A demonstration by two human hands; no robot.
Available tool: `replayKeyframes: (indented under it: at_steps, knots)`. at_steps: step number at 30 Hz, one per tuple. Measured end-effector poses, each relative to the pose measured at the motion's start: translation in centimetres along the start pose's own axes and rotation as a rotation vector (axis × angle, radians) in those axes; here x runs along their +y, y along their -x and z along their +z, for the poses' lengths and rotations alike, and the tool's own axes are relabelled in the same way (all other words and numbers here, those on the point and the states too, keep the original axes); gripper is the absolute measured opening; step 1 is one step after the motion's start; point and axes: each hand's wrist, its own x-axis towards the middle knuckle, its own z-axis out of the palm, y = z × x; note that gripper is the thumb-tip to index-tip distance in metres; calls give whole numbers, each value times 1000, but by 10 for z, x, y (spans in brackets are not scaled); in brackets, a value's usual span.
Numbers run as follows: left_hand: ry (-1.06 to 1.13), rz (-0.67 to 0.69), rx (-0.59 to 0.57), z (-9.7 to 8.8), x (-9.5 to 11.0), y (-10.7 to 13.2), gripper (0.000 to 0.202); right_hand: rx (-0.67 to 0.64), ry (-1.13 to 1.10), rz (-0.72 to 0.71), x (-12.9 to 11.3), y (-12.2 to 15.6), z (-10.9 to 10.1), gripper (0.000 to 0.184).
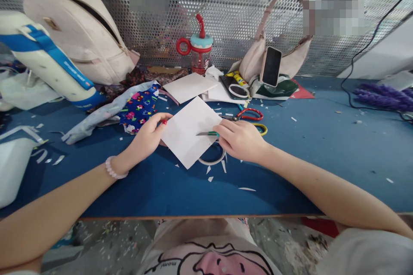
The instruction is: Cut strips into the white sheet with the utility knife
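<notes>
A square white sheet of paper (190,135) sits at the centre of the frame, turned like a diamond and lifted slightly above the blue tabletop (322,150). The left hand (146,137) grips its left corner, thumb on top and fingers (161,117) closed together on the edge. The right hand (240,139) comes in from the right and holds a small green-handled cutting tool (208,133), whose thin metal blade lies across the paper's right half; the fingers are curled tight around the handle, and whether it is a knife or small scissors cannot be told. A pale bead bracelet (112,169) circles the left wrist.

Just below the paper's right corner lies a ring of clear tape (213,160), partly covered by the paper and the right hand, with small white paper scraps (222,167) scattered near it. Just above the right hand lie red-handled scissors (248,114) and a yellow-handled pair (262,129). More white sheets (190,87) lie above the held sheet, beside a blue patterned cloth (138,107) to the left. Toward the upper centre stands a cup with a red handle and straw (200,49). In the upper left leans a cream backpack (80,30); right of centre a phone (271,66) stands propped against a beige handbag (290,58). Purple strands (383,96) lie at the right edge.
</notes>
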Motion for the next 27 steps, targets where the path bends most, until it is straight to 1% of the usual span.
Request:
replayKeyframes:
  at_steps: [6,12,19,23,27]
  knots:
    - [-10,-4,6,0,2,-1,31,-5,-3,-48,-1,0,-1,25]
    - [-12,-3,22,0,1,-1,31,6,6,-52,1,0,-1,27]
    - [-29,-11,46,0,-3,-4,29,-91,-42,-258,-3,0,-3,30]
    - [-77,-14,24,-2,-1,-4,29,-134,-31,-277,-3,-1,-4,28]
    - [-135,-3,5,-4,1,-6,22,-159,-28,-312,0,-2,-7,28]
